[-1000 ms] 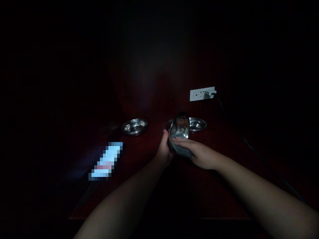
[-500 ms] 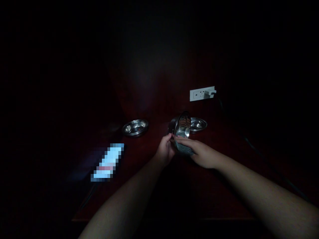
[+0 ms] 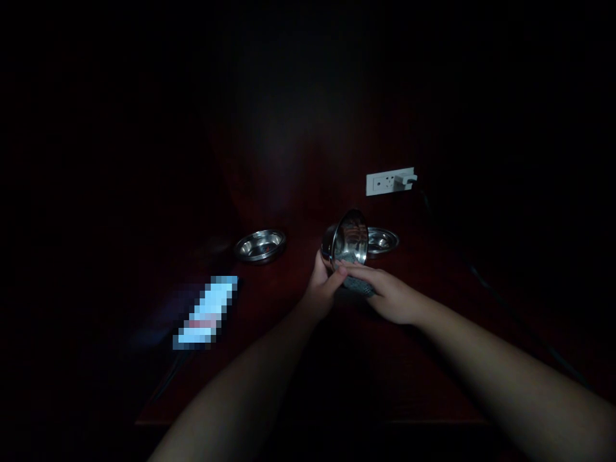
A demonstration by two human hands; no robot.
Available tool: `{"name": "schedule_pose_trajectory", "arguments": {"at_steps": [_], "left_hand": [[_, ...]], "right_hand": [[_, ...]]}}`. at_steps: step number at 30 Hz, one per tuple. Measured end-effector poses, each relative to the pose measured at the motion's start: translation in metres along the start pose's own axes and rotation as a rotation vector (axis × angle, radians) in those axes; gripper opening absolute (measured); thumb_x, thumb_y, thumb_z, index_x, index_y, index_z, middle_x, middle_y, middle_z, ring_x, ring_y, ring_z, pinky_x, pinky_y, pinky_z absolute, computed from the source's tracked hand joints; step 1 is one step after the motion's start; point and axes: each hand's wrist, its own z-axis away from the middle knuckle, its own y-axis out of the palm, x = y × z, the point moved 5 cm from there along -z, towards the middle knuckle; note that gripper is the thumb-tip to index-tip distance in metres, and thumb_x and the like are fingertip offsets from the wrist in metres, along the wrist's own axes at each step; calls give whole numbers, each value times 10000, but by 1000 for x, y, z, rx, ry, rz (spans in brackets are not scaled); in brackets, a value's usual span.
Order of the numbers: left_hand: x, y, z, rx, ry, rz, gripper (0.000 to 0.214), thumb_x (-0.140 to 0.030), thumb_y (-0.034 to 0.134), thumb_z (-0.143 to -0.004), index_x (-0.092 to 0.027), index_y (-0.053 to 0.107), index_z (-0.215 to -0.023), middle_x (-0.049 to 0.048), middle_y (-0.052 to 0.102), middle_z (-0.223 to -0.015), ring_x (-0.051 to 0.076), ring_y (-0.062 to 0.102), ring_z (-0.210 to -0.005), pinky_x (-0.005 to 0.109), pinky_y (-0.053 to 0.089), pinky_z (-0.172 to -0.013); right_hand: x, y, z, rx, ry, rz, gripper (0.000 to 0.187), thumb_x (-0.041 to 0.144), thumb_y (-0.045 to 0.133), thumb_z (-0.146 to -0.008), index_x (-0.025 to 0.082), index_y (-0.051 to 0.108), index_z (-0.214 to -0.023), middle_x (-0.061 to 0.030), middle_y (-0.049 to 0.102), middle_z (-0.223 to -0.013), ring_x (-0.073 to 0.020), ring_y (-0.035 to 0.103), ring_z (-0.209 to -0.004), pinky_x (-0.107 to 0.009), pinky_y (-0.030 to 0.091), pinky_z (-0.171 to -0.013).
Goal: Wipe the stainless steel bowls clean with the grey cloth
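A shiny metal bowl is held tilted on its side above the dark red table, its mouth turned to the right and toward me. My left hand grips it from the left, thumb near the lower rim and fingers behind the outer wall. My right hand presses a grey-green cloth against the lower rim and inside of the bowl. Part of the cloth hangs below the fingers. Behind the held bowl, a shallow metal dish is partly hidden.
Another metal dish stands at the left back. A lit, pixelated screen lies nearer on the left. On the wall, a white socket plate holds a plug, and a dark cable runs along the right. Surroundings are very dark.
The bowl has turned so that more of its inside faces me. My left hand has shifted its grip, the thumb now over the lower rim. The right hand stays at the cloth.
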Motion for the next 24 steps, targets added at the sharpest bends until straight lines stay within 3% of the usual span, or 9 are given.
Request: {"name": "schedule_pose_trajectory", "arguments": {"at_steps": [9,17,24], "left_hand": [[3,-1,1,-73,-9,-54,531,-467,686,-707,-237,507,-1151,60,619,-1057,234,577,-1056,380,411,-975],[12,-12,-2,-158,12,-156,510,-558,569,-772,-207,527,-1140,79,615,-1140,220,559,-1108,364,395,-1009],[10,-10,0,-181,-7,-245,478,-592,541,-771,-216,523,-1067,64,623,-1061,206,597,-1011,373,438,-958]], "right_hand": [[4,1,0,48,4,-54,670,-24,421,-728,232,449,-1348,-61,451,-1420,-209,389,-1327,-466,293,-1111],[12,-1,-1,68,-28,-97,575,13,425,-790,206,460,-1330,-86,566,-1309,-203,572,-1149,-421,449,-993],[-4,-5,0,93,77,213,648,-34,421,-692,219,545,-1275,-65,546,-1335,-238,466,-1271,-489,319,-1100]]}}
